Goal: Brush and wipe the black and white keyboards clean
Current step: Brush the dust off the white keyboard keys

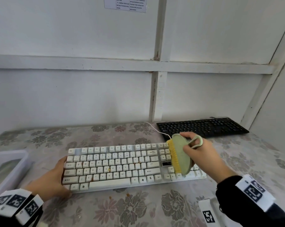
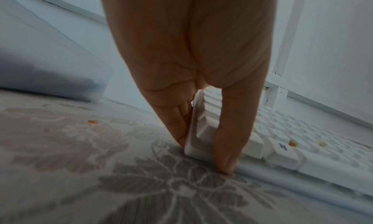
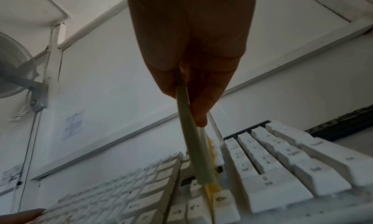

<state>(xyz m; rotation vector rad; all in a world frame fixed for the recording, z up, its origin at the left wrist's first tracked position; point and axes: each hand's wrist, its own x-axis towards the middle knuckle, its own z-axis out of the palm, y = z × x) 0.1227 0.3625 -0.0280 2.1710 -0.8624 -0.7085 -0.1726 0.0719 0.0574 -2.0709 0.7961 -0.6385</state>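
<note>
white keyboard [image 1: 118,166], QWERTY, Esc, Alt legends

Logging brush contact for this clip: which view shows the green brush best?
The head view: the whole green brush shows, bristles on the white keyboard, held by the right hand. The right wrist view shows it edge-on; the left wrist view not at all.

The left hand [image 1: 52,176] lies low with its fingers [image 2: 177,123] straight, pressed flat against the end of the white keyboard [image 1: 122,164]. The thumb sits on the front corner. The right hand [image 1: 202,154] is lifted up, and its fingers [image 3: 203,103] curl around the green brush [image 1: 181,154]. Both arms wear black sleeves with white marker bands at the wrists.
</note>
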